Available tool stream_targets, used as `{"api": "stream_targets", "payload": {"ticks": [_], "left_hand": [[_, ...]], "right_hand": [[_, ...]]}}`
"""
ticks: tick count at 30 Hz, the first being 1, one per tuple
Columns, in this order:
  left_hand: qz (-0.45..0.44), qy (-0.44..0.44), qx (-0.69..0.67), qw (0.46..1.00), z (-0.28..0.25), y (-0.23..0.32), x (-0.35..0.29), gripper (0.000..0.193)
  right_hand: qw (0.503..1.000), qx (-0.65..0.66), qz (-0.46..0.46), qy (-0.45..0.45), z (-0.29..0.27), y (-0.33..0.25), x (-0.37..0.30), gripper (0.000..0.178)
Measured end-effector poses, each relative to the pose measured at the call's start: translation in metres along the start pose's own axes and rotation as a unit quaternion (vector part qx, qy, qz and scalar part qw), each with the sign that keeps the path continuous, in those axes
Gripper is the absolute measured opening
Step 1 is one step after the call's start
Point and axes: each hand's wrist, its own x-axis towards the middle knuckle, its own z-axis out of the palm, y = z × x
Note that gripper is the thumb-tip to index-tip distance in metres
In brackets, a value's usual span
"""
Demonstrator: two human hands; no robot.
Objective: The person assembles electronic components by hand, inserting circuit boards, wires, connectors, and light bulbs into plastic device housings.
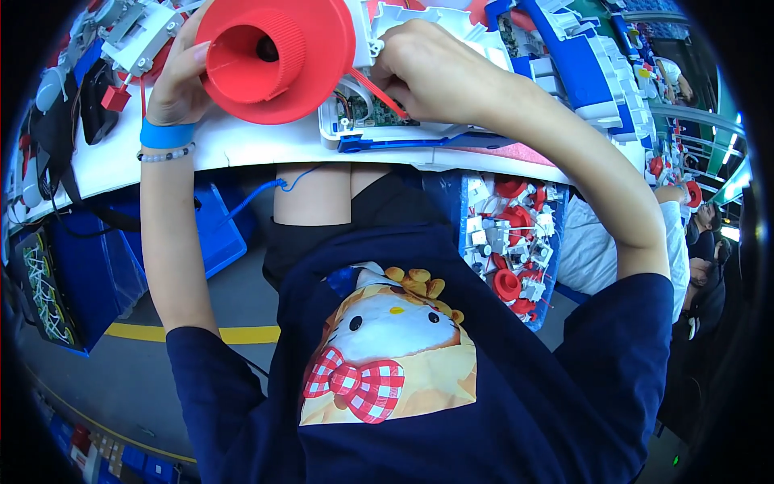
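The left hand (pixel 179 81) grips the red funnel (pixel 286 71), its thumb against the funnel's collar; the funnel is above the worktop (pixel 258 149), its mouth facing the wearer. The right hand's (pixel 439 73) fingers are curled beside a red strip (pixel 377 92), over a white case (pixel 326 123) with a circuit board (pixel 367 113) inside; whether they grip anything I cannot tell. Below the worktop, a tray (pixel 463 222) holds red and white parts (pixel 507 284)

On the white tabletop (pixel 262 149) lie an open white housing (pixel 329 126) and, farther right, blue-and-white plastic casings (pixel 582 66).
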Motion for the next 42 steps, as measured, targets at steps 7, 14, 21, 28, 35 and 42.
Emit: {"api": "stream_targets", "payload": {"ticks": [7,14,21,28,35,42], "left_hand": [[0.029,-0.021,0.021,0.999,0.053,0.016,0.015,0.073],[-0.007,-0.022,0.092,0.995,0.055,0.026,0.020,0.088],[-0.003,-0.031,0.111,0.993,0.078,0.049,0.023,0.080],[-0.016,-0.051,0.210,0.976,0.084,0.072,0.029,0.080],[0.004,-0.132,0.292,0.947,0.093,0.084,0.048,0.082],[-0.009,-0.080,0.272,0.959,0.075,0.072,0.046,0.082]], "right_hand": [[0.992,0.012,-0.059,0.110,-0.025,0.013,-0.021,0.012],[0.979,0.121,-0.044,0.156,-0.031,-0.007,-0.033,0.009],[0.971,0.162,-0.015,0.177,-0.004,-0.026,-0.037,0.009],[0.957,0.247,0.011,0.154,0.004,-0.040,-0.033,0.009],[0.977,0.184,0.017,0.108,-0.006,-0.026,-0.034,0.009],[0.984,0.143,0.041,0.096,-0.004,-0.023,-0.022,0.010]]}}
